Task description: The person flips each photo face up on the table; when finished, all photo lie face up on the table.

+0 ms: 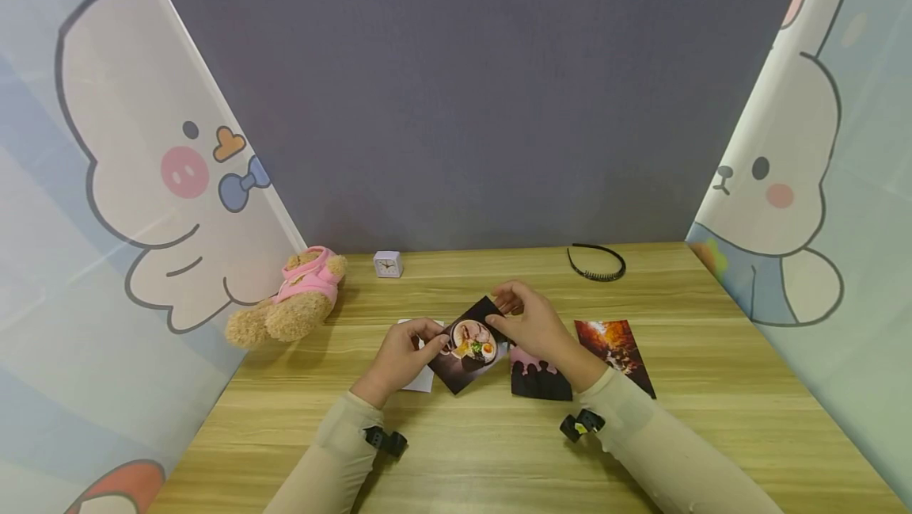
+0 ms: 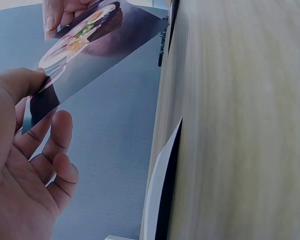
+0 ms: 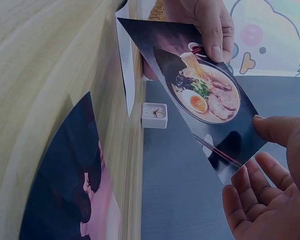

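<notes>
Both hands hold one photo card (image 1: 470,344) printed with a bowl of ramen, raised above the table and tilted. My left hand (image 1: 404,357) pinches one end between thumb and fingers; my right hand (image 1: 530,324) pinches the opposite end. In the right wrist view the ramen print (image 3: 205,95) faces the camera, with an egg and noodles showing. A white card (image 1: 420,378) lies below my left hand, partly hidden. Under my right forearm is a pink and black card (image 1: 537,383), its edge curled up. To its right rests an autumn-coloured card (image 1: 618,352).
A teddy bear (image 1: 302,296) in a pink top lies at the left by the wall. A small white clock (image 1: 388,264) stands at the back, and a black headband (image 1: 602,275) lies at the back right. Printed curtains flank the wooden table (image 1: 470,458).
</notes>
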Available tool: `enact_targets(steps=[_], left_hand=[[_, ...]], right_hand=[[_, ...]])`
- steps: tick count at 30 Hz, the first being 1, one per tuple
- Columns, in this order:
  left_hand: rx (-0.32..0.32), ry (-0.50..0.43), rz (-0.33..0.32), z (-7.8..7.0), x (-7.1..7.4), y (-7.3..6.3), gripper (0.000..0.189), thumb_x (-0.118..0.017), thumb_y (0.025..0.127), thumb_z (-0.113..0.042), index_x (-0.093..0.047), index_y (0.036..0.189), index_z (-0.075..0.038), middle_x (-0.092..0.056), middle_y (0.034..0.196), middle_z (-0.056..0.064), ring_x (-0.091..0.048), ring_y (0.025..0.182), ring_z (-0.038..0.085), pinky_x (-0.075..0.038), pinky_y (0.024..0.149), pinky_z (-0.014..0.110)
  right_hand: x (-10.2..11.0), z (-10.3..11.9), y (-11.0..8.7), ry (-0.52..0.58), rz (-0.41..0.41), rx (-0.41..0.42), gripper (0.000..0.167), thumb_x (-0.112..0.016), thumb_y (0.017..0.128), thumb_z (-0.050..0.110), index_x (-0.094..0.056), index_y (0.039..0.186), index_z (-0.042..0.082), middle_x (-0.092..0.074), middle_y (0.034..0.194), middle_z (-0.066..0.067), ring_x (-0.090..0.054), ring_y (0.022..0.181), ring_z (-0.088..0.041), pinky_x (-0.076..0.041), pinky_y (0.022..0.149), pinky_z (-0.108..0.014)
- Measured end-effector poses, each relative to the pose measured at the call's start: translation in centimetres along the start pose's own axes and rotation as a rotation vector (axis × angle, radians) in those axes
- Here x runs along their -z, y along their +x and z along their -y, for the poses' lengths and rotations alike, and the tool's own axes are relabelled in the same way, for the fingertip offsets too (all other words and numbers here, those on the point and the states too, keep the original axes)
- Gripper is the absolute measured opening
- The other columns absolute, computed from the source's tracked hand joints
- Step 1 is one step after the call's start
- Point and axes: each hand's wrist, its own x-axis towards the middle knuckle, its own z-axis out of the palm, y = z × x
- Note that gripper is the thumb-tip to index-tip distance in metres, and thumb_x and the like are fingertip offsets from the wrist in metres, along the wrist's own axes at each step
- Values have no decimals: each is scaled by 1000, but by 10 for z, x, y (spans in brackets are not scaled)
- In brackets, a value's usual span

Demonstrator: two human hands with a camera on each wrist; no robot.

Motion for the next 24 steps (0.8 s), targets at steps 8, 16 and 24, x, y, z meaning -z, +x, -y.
enact_targets(steps=[8,16,24], left_hand=[[-20,-22,18,-1,1,0,7,-77,98,-14,-78,93,-19,-74,80,-5,-56,62,13,-44,56,29],[4,-11,47,-1,2,0,8,-76,99,-23,-78,95,-16,-73,82,-11,-59,66,11,-46,58,28],[17,-12,4,-1,3,-1,6,-78,97,-24,-76,96,-18,-71,83,-10,-54,64,11,-45,58,28]], right_hand=[[-1,2,-3,-32,42,7,28,-79,97,23,-72,124,19,-67,106,4,-60,85,-15,-49,68,-35],[-1,1,-5,-42,71,1,7,-74,101,23,-75,108,24,-65,93,6,-56,77,-20,-44,58,-31],[5,-4,-3,-12,112,2,5,-70,104,22,-73,107,20,-65,94,4,-57,82,-19,-47,66,-35]])
